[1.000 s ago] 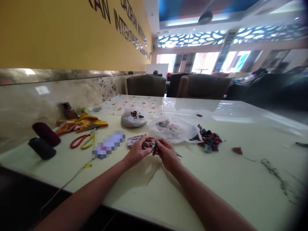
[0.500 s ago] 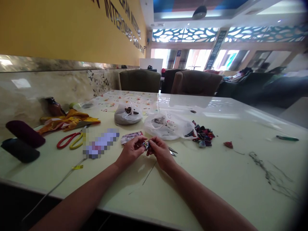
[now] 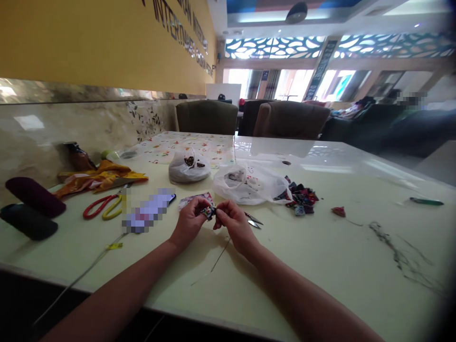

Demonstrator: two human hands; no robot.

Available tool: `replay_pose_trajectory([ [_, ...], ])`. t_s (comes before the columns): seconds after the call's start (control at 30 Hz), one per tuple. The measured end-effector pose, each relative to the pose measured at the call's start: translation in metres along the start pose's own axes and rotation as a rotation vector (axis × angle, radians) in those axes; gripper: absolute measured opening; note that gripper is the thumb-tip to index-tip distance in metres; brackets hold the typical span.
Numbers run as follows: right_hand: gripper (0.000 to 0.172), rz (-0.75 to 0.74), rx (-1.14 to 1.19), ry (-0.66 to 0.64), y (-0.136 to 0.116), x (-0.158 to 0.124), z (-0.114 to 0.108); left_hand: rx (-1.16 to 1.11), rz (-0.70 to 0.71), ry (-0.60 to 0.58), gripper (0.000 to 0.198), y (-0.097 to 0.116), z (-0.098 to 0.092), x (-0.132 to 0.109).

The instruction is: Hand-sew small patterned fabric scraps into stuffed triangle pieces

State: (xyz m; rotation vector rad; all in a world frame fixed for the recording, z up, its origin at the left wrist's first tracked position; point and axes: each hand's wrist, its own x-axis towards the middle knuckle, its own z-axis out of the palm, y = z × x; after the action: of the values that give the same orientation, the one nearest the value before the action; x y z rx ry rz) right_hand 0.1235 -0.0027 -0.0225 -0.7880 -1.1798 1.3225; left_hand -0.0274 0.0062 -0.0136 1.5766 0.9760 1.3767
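Between my two hands is a small piece of patterned fabric (image 3: pixel 208 212), dark with light and coloured spots. My left hand (image 3: pixel 190 219) pinches its left side between thumb and fingers. At its right edge, my right hand (image 3: pixel 231 219) is closed with thumb and fingertips together on the fabric; a needle there is too small to make out. A thin dark thread (image 3: pixel 218 260) trails from below my right hand onto the table. Just behind my left hand lies a flat patterned cloth piece (image 3: pixel 188 201). Small scissors (image 3: pixel 255 221) lie beside my right hand, partly hidden.
Two white plastic bags (image 3: pixel 189 172) stand behind my hands, with a pile of fabric scraps (image 3: pixel 301 197) to their right. At left are red-and-yellow-handled scissors (image 3: pixel 101 207), a cabled phone (image 3: pixel 151 211), thread spools (image 3: pixel 30 223) and orange cloth (image 3: pixel 107 173). Tangled thread (image 3: pixel 395 251) lies right.
The fabric has shifted slightly left with both hands and shows more of its patterned face. My right fingertips have moved a little left along its edge. The view has tilted slightly.
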Motion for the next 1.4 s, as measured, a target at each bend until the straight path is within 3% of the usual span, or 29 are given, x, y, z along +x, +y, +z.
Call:
replay_pose_trajectory([
  [0.3, 0.016, 0.022, -0.038, -0.042, -0.005, -0.0007, 0.0011, -0.002, -0.01, 0.001, 0.015, 0.0001, -0.0001, -0.0009],
  [0.57, 0.016, 0.042, -0.012, 0.008, -0.0096, -0.0021, -0.0001, -0.012, -0.026, -0.085, 0.021, 0.0053, 0.0, 0.0003],
  [1.03, 0.014, 0.002, -0.115, -0.078, -0.0083, -0.0029, 0.0013, -0.018, 0.005, -0.035, 0.016, 0.0005, 0.0003, -0.0011],
  [1.27, 0.016, 0.031, -0.055, -0.008, -0.0098, -0.003, 0.0002, -0.007, -0.002, -0.054, 0.025, 0.0056, 0.0002, -0.0005],
  [1.4, 0.019, 0.036, -0.025, 0.002, -0.0095, -0.0017, -0.001, 0.005, 0.016, -0.079, 0.018, 0.0053, -0.0007, 0.0004],
])
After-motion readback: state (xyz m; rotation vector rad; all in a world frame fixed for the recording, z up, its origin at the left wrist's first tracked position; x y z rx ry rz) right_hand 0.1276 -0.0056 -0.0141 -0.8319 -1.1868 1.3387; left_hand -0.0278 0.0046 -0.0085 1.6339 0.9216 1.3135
